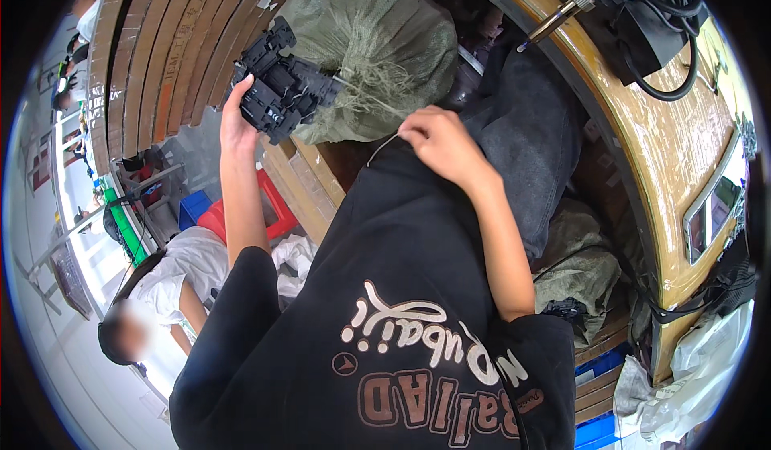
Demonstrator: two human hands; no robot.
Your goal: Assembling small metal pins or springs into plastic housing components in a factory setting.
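My left hand is closed on the edge of a black plastic part that looks like a toy car chassis, with blocky ends and ribbed recesses. The part is held up beside a full green woven sack, overlapping its left side. Frayed strands hang from the sack's gathered mouth. My right hand has its fingertips pinched together on a thin pale cord, just above my lap. Part of the cord runs toward the frayed strands; whether it is joined to them I cannot tell.
A stack of flattened brown cardboard stands at the left. On the right, a curved wooden table carries a pen-shaped metal-tipped tool, black cables and a phone. A red stool and a person in white are at lower left.
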